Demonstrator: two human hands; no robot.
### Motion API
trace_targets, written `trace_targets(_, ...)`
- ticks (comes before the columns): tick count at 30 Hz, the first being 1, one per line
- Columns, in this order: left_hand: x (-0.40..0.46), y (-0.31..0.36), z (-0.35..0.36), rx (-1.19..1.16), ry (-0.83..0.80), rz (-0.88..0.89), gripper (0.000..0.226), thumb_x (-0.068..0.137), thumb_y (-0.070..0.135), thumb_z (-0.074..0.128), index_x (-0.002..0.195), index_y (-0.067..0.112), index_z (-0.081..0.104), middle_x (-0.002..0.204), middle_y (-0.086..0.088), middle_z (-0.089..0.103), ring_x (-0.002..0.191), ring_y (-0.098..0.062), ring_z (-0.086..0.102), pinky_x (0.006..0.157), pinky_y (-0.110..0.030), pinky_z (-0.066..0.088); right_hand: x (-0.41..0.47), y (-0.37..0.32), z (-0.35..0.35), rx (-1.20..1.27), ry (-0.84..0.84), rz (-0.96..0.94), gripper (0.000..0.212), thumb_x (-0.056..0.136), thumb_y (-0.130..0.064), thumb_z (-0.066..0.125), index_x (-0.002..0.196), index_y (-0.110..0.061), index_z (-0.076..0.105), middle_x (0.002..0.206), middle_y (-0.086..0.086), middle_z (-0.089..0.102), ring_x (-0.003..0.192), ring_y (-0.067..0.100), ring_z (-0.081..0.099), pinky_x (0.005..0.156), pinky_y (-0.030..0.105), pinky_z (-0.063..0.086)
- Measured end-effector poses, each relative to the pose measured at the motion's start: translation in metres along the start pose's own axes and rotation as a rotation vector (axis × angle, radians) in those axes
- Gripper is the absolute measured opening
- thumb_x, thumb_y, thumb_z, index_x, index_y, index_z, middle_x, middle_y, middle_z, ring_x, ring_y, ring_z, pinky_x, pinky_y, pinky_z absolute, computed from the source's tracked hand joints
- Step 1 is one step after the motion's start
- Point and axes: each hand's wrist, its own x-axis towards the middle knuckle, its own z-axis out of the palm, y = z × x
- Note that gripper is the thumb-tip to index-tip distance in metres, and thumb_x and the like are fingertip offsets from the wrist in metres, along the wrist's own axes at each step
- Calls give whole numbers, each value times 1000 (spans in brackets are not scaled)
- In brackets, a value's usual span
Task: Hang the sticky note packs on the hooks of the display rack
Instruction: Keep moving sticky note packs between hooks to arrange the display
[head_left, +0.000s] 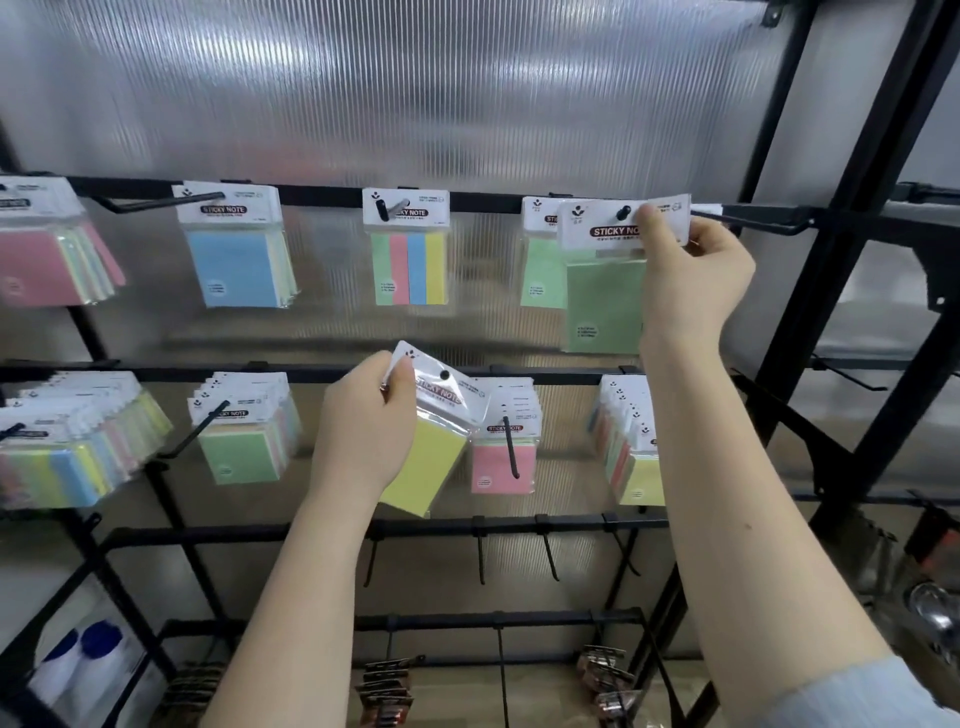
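My right hand (693, 275) pinches the white header card of a green sticky note pack (605, 304) at the upper right. The tip of a black hook (623, 212) pokes through the card's hole, and another green pack (540, 275) hangs behind it. My left hand (363, 426) grips a yellow sticky note pack (428, 465), tilted, in front of the second rail (291, 374). It hangs on no hook. A pink pack (503, 462) hangs just right of it.
Packs hang along the top rail (322, 193): pink, blue and a striped pack (410, 267). Fuller bundles fill the second row. A third rail (426, 527) carries several bare hooks. Black frame posts (810, 291) stand at the right, and small dark items hang at the bottom.
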Motion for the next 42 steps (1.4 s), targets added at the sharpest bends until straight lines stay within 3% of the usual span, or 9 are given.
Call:
trace_targets(4,1,7,2,-26,69,-31,40,100,25,36,83,-8,50,80,-22,58,65,-22,45,48,-19,28,9,10,5,-32,-72,27,34,82,-26,69,58,-16,47,54,-6,38,51,9,32,51,21,30)
trace_targets(7,1,13,4,-46,111,-63,39,100,24,37,79,-9,45,74,-22,52,61,-17,39,49,-22,26,21,19,14,-44,-126,90,33,85,-25,66,58,-19,48,52,-10,43,40,1,33,45,15,29)
trace_targets(11,2,19,11,-79,170,-129,39,100,23,39,67,1,38,59,-1,38,54,-13,31,44,-17,24,45,35,31,-99,-191,169,31,89,-30,62,64,-19,50,58,-10,48,50,4,40,50,20,33)
trace_targets(17,2,22,19,-129,227,-180,42,99,27,39,83,-12,46,82,-29,54,65,-19,37,57,-29,26,74,57,53,-242,-242,166,33,92,-28,58,64,-19,44,61,-5,47,57,12,41,50,23,31)
trace_targets(23,7,26,20,-96,288,-216,42,98,28,39,85,-11,46,77,-22,46,66,-19,34,60,-30,25,89,65,58,-397,-279,88,19,92,-33,58,93,-15,62,79,-3,58,63,10,47,62,25,35)
trace_targets(27,7,31,22,-83,291,-204,41,99,27,38,81,-10,43,73,-11,38,65,-18,31,59,-30,23,93,67,62,-376,-253,96,24,91,-32,60,106,-14,58,92,-5,57,80,13,51,70,24,36)
trace_targets(31,9,35,24,-88,275,-191,41,99,26,38,80,-11,43,73,-12,40,65,-18,32,57,-30,23,88,72,55,-326,-184,88,27,91,-26,58,114,-12,55,100,-3,59,85,11,52,73,20,36)
trace_targets(36,13,32,28,-82,235,-167,43,99,29,38,87,-11,49,87,-28,53,68,-21,39,63,-31,28,65,78,22,-315,-179,72,20,94,-24,52,100,-9,65,88,-3,61,80,11,54,59,18,35)
trace_targets(42,14,38,34,-185,128,-110,43,99,28,39,85,-11,50,75,-15,46,65,-16,33,60,-29,25,21,82,-42,-236,-194,200,26,93,-22,54,69,-19,64,69,-5,64,69,12,58,70,31,47)
